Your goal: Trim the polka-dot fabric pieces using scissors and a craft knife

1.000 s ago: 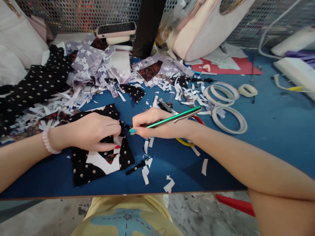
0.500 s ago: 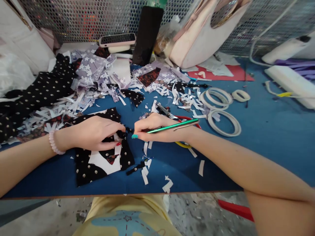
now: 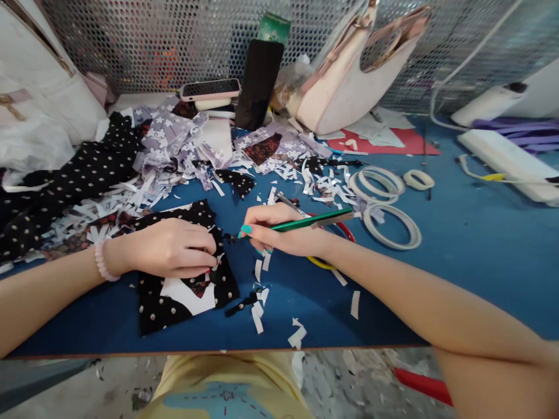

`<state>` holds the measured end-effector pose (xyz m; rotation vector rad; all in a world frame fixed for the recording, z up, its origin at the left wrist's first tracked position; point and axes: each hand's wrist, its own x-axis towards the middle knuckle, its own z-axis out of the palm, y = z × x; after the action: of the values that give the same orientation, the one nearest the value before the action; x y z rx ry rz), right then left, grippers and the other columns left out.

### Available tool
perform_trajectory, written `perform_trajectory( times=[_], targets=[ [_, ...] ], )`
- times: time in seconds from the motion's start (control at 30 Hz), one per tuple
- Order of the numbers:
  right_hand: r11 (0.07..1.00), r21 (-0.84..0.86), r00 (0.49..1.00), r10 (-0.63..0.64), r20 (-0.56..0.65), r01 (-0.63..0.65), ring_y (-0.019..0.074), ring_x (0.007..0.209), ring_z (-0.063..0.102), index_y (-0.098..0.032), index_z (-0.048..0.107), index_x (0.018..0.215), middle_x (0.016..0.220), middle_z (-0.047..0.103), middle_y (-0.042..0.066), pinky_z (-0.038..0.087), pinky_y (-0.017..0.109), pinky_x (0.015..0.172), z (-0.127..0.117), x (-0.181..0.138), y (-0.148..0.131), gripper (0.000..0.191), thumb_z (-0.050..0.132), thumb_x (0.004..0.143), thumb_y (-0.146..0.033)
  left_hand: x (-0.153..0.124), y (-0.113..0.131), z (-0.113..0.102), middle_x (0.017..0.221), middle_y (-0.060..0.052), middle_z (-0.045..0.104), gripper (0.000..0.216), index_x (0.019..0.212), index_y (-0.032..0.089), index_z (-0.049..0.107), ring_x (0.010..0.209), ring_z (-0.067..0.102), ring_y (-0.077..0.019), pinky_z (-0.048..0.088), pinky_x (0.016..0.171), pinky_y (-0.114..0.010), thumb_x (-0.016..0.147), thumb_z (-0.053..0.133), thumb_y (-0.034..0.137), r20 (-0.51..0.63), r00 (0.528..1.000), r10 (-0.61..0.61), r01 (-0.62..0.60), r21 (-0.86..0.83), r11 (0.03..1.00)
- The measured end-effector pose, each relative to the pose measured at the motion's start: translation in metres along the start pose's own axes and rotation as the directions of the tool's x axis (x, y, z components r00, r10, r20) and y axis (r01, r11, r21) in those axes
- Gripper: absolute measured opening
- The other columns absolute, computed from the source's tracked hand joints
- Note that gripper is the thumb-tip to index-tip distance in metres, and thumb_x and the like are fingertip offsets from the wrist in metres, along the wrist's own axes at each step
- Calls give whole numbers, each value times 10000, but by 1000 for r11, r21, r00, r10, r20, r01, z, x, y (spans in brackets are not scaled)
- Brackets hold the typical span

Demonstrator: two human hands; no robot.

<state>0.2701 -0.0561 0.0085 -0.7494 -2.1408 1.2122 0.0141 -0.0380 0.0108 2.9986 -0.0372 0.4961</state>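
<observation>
A piece of black dotted fabric (image 3: 161, 317) lies near the table edge, with a white paper piece (image 3: 187, 295) on it. Over the fabric my left hand (image 3: 174, 247) rests with curled fingers pressed together on it; thumb and fingertips meet at its right part. My right hand (image 3: 283, 233) holds a slim green pen (image 3: 299, 223) with a metal clip, its top end pointing right. The pen's tip is hidden near the fingertips, beside a small dark scrap (image 3: 231, 238). Under the right hand, scissors show red handle (image 3: 347, 231) and yellow handle (image 3: 321, 263).
White paper strips (image 3: 257, 320) and fabric scraps (image 3: 166, 131) are strewn over the blue table (image 3: 458, 262). Tape rolls (image 3: 393, 227) lie to the right. Behind stand a phone (image 3: 259, 84), a pale handbag (image 3: 345, 87) and a perforated metal panel (image 3: 131, 46).
My left fingers have drawn in and curled over the fabric. My right hand has shifted slightly right, its fingers lifting, with the pen still in it.
</observation>
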Motion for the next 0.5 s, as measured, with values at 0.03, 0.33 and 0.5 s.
perform_trajectory(
  times=[0.03,0.33,0.5],
  targets=[
    [1000,5,1000,-3,3,3,56,502,474,-188,473,683,547,534,-58,383,189,542,3,0,-1,273,477,953,-232,0,0,0,832,-67,692,134,911,161,660,680,616,-154,448,579,-275,937,530,180,-1,1000,8,-8,-14,1000],
    [1000,-3,998,-21,64,21,74,516,500,-199,459,695,577,564,-40,383,198,532,16,-2,-6,280,463,969,-260,-1,0,-5,882,-86,710,106,919,173,671,788,670,-185,556,708,-307,902,567,190,-19,1000,15,-15,-22,1000],
    [999,-30,995,-10,96,13,80,517,495,-206,440,706,590,550,-39,367,200,515,15,-4,-10,254,439,957,-244,-13,5,-11,1118,-141,719,168,1029,150,671,1044,687,-225,584,903,-341,897,568,174,2,999,-47,47,-58,997]
  ],
)
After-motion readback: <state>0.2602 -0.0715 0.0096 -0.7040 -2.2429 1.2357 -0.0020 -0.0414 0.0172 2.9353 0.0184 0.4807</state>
